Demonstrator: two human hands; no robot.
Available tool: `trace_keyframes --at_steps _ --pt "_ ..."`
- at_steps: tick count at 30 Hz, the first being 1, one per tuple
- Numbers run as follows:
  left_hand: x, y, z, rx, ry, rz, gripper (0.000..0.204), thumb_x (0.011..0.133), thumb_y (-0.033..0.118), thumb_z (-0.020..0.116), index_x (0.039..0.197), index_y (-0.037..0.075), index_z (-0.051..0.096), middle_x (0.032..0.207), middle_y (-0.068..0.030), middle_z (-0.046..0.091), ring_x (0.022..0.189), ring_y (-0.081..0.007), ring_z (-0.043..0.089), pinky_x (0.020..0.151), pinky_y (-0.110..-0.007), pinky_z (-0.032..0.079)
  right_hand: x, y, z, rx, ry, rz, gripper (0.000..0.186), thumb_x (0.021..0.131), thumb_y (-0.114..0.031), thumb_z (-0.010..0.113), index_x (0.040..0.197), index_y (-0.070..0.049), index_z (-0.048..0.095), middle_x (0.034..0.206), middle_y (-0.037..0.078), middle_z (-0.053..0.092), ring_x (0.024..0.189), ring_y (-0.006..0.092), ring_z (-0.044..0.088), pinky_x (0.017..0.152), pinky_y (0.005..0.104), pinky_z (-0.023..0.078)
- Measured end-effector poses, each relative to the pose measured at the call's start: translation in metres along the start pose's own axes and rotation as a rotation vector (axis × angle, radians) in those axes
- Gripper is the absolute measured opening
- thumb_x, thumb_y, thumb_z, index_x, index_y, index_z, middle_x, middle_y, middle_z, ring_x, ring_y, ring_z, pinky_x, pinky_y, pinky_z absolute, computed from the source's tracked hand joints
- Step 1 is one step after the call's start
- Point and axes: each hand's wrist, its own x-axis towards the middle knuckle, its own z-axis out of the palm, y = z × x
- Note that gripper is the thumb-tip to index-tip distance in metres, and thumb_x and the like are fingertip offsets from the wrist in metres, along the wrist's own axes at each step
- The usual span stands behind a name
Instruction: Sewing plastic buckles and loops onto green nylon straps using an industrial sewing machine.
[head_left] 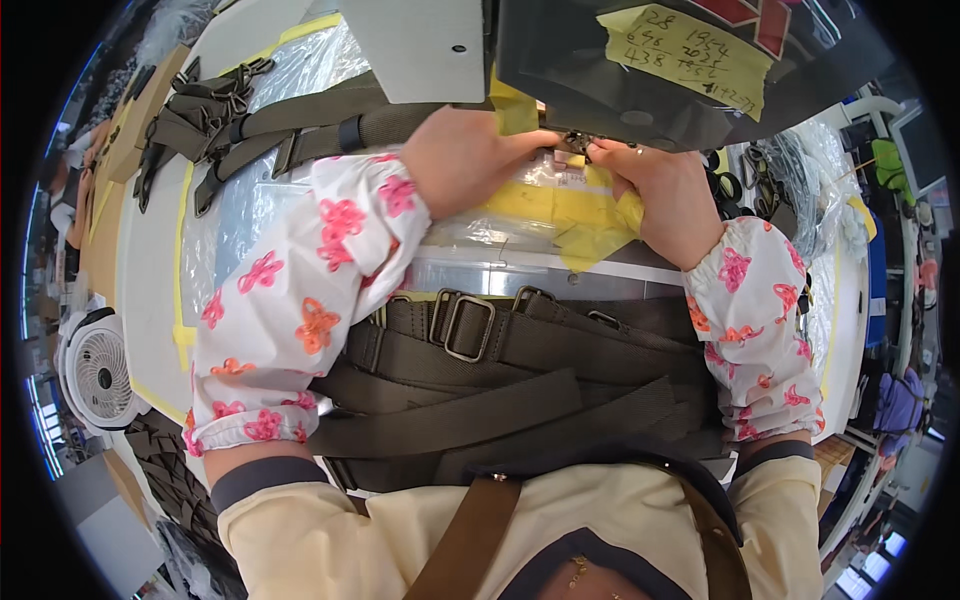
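Observation:
My left hand (462, 162) lies beside a sewing machine's presser foot (575, 142), its fingers closed and pointing at the foot. A dark olive webbing strap (390, 124) runs in from the left and passes under this hand. On the foot's other side, my right hand (668, 190) has thumb and finger drawn together; what they pinch is too small to make out. Below both hands, across my lap and the table edge, lies a pile of dark webbing straps (520, 385) with a metal rectangular buckle (470, 328).
The dark machine head (640, 75), with a yellow paper note, hangs over my hands. More buckled straps (205, 115) lie at the far left. Yellow tape (530, 205) and clear plastic film cover the work surface. A white fan (100, 370) stands left. Clear plastic bags (810, 190) lie right.

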Motion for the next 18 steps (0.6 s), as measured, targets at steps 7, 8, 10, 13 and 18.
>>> trace_keyframes --at_steps 7,8,10,13,18 --pt "-0.065 -0.047 -0.062 0.113 0.159 -0.123 0.034 0.077 0.009 0.059 0.111 0.006 0.054 0.108 -0.0122 0.057 0.097 -0.0311 0.054 0.083 -0.037 0.043 -0.001 0.000 -0.001 -0.029 0.069 -0.038 0.024 0.074 -0.010 0.059 0.098 -0.011 0.064 0.105 -0.002 0.062 0.104 0.0188 0.050 0.098 0.0521 0.026" --pt "-0.078 -0.056 -0.063 0.118 0.139 -0.154 0.035 0.077 0.009 0.059 0.112 0.006 0.054 0.111 -0.0118 0.056 0.099 -0.0310 0.054 0.085 -0.037 0.042 0.000 0.001 0.004 -0.061 0.274 -0.168 0.019 0.070 -0.005 0.059 0.089 -0.004 0.062 0.097 0.006 0.064 0.090 0.0256 0.056 0.076 0.0357 0.040" --pt "-0.099 -0.067 -0.061 0.121 0.118 -0.186 0.036 0.077 0.008 0.058 0.113 0.006 0.053 0.115 -0.0114 0.055 0.101 -0.0310 0.053 0.086 -0.037 0.042 -0.005 0.003 0.004 -0.104 0.268 -0.228 0.021 0.069 -0.005 0.059 0.089 -0.003 0.062 0.099 0.007 0.064 0.090 0.0260 0.057 0.077 0.0361 0.043" --pt "-0.116 -0.069 -0.059 0.119 0.098 -0.244 0.036 0.077 0.005 0.057 0.112 0.006 0.054 0.115 -0.0117 0.054 0.101 -0.0305 0.053 0.086 -0.037 0.042 -0.011 -0.004 -0.003 -0.158 0.218 -0.287 0.023 0.066 -0.003 0.058 0.089 0.001 0.059 0.099 0.010 0.061 0.088 0.0255 0.058 0.072 0.0341 0.049" --pt "-0.118 -0.067 -0.052 0.213 0.095 -0.346 0.029 0.075 -0.001 0.054 0.103 0.005 0.059 0.103 -0.0081 0.060 0.094 -0.0251 0.057 0.081 -0.034 0.045 -0.014 -0.005 -0.004 -0.155 0.152 -0.327 0.019 0.064 -0.001 0.055 0.083 -0.001 0.050 0.078 0.009 0.059 0.071 0.0252 0.060 0.058 0.0319 0.049"
